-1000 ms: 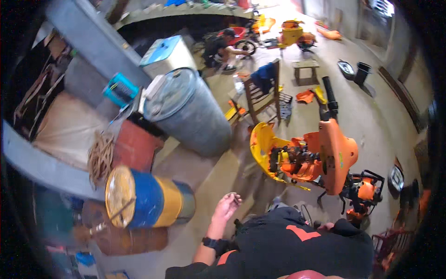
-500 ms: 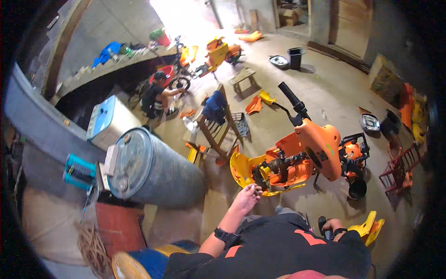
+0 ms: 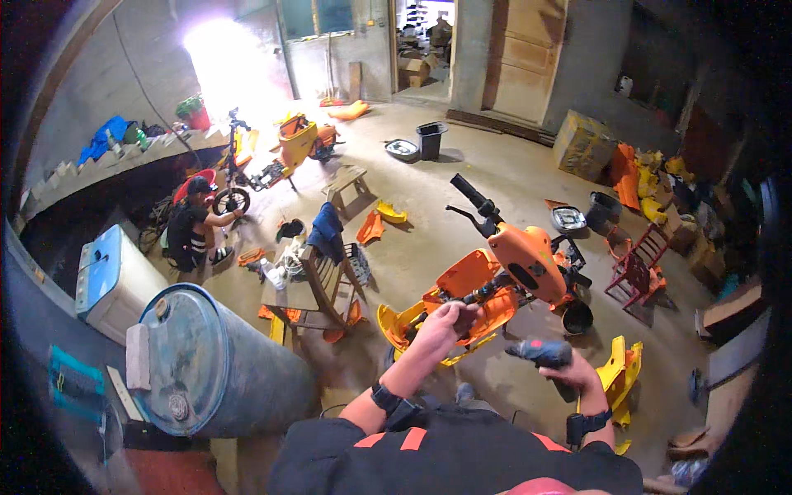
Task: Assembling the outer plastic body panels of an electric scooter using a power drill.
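Note:
A partly dismantled orange electric scooter (image 3: 538, 266) stands before me, its handlebar (image 3: 472, 195) pointing up and away. A cordless drill (image 3: 544, 354) with a dark body is gripped in my right hand (image 3: 580, 374), to the right of the scooter's floor section. My left hand (image 3: 436, 332) is closed over the orange tray-like body panel (image 3: 464, 280). Whatever its fingers hold is too dark and small to make out. Below the left hand curves a yellow fender-like panel (image 3: 389, 323). More yellow panels (image 3: 620, 371) rest beside my right wrist.
A blue barrel (image 3: 247, 371) stands at my left, with a washing machine (image 3: 120, 276) behind it. A wooden chair (image 3: 334, 285) bears a blue cloth. Farther off, a person (image 3: 194, 227) crouches by another scooter (image 3: 301, 148). A red chair (image 3: 639, 268) stands right.
My right hand has come up from low at my side, now showing the drill. The view has tilted up and turned right. My left hand stays close to the scooter.

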Tool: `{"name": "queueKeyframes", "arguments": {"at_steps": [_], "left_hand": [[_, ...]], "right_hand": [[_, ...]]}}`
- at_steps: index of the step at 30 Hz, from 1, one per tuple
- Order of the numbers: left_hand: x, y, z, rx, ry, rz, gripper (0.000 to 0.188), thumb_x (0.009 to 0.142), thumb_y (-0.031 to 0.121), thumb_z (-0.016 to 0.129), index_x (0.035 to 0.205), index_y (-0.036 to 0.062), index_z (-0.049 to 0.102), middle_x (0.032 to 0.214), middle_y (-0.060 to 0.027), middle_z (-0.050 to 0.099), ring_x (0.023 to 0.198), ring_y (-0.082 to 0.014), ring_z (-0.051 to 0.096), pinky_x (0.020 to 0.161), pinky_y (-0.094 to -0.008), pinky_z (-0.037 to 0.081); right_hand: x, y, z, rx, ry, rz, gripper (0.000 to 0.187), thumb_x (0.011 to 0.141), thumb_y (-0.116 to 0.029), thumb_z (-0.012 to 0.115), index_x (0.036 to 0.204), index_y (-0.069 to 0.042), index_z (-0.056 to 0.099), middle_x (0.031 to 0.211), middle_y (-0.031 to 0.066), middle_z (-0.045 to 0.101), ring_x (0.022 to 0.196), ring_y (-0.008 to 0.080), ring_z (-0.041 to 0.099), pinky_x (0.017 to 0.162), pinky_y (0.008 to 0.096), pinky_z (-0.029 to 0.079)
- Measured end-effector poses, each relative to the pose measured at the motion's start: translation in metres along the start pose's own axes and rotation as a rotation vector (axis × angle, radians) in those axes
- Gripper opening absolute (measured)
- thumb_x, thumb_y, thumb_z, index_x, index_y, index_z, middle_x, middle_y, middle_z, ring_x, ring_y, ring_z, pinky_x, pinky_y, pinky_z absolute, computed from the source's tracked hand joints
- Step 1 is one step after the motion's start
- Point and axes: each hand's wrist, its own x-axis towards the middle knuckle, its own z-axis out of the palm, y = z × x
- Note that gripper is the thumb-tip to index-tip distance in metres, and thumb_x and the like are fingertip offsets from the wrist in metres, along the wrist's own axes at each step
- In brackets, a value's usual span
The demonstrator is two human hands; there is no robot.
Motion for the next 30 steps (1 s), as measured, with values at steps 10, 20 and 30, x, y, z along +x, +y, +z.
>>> {"name": "queueKeyframes", "arguments": {"at_steps": [10, 20, 30], "left_hand": [[-0.006, 0.030, 0.065, -0.197, -0.077, 0.329, 0.019, 0.096, 0.030, 0.048, 0.098, 0.0142, 0.058, 0.120, -0.0094, 0.061, 0.121, -0.0257, 0.051, 0.103, -0.0429, 0.040], [-0.010, 0.052, 0.060, -0.279, -0.008, 0.453, 0.020, 0.093, 0.030, 0.051, 0.094, 0.0116, 0.060, 0.101, -0.0079, 0.065, 0.124, -0.0306, 0.048, 0.103, -0.0514, 0.040], [-0.020, 0.058, 0.079, -0.019, 0.058, 0.547, 0.030, 0.099, 0.022, 0.045, 0.112, -0.0018, 0.058, 0.126, -0.0185, 0.055, 0.118, -0.0278, 0.054, 0.102, -0.0420, 0.043]], "right_hand": [[0.022, -0.133, 0.058, 0.831, -0.010, -0.577, 0.062, 0.069, -0.030, 0.081, 0.119, -0.006, 0.054, 0.086, 0.0021, 0.060, 0.074, 0.0139, 0.059, 0.065, 0.0294, 0.051], [0.067, -0.132, 0.055, 0.779, -0.166, -0.603, 0.068, 0.064, -0.033, 0.084, 0.116, -0.004, 0.053, 0.092, 0.0062, 0.063, 0.067, 0.0157, 0.062, 0.060, 0.0304, 0.053], [0.082, -0.125, 0.057, 0.713, -0.176, -0.594, 0.047, 0.075, -0.017, 0.077, 0.117, -0.008, 0.057, 0.103, 0.0020, 0.062, 0.092, 0.0140, 0.059, 0.083, 0.0321, 0.050]]}}
